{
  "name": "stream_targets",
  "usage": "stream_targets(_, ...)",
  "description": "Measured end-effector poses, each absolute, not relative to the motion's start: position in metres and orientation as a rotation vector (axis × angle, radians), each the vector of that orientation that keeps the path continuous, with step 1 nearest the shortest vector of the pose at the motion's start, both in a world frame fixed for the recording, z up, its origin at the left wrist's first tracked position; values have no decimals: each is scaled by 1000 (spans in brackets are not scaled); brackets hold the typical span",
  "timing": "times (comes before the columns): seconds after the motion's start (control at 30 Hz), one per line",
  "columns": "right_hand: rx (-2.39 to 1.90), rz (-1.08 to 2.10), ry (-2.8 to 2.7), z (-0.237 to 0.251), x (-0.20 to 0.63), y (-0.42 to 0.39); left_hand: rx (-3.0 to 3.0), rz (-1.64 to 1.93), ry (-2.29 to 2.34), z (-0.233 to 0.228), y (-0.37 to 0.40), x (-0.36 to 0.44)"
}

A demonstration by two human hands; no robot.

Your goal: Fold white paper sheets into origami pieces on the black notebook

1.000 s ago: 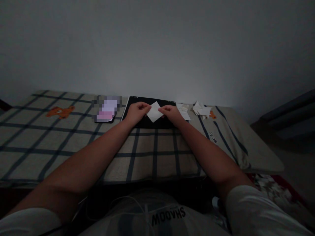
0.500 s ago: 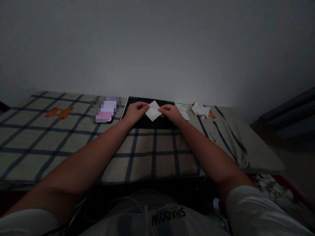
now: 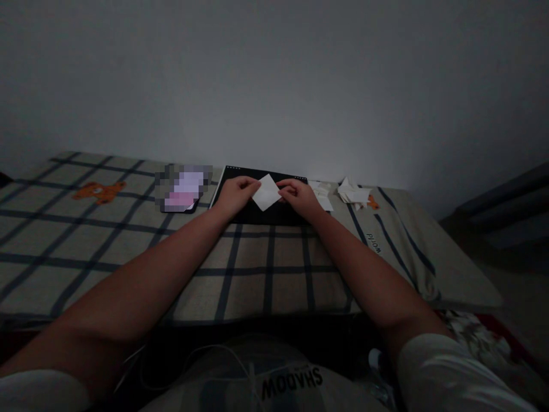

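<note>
A small white square of paper (image 3: 266, 193) is held up cornerwise, like a diamond, above a black spiral-edged notebook or pad (image 3: 266, 217). My left hand (image 3: 235, 194) pinches its left corner between thumb and fingers. At the right corner is my right hand (image 3: 299, 196), its thumb and index fingertips close together on the paper's edge. Whether the paper is folded in layers I cannot tell.
A phone (image 3: 183, 191) with a blurred screen lies left of the black pad. To the right are white paper pieces (image 3: 322, 193) and a pile of folded paper (image 3: 352, 192). A checked cloth (image 3: 253, 274) covers the table, against a grey wall (image 3: 274, 86).
The paper has tilted slightly, and my right fingertips have shifted a little at its right corner. The left hand keeps its pinch. The view has turned slightly.
</note>
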State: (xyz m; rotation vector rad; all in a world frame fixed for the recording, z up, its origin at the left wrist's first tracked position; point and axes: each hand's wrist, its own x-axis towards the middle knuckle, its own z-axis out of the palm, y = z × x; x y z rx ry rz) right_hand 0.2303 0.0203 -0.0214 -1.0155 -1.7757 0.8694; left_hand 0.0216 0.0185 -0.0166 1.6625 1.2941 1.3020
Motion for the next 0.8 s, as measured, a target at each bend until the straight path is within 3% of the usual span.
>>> stream_targets(0.3,-813,248,-2250,-13,238,14,1613,1328,1262,-20,23,21)
stream_targets(0.8,-807,47,-2290,-16,236,14,1733,1298,1336,-19,22,20)
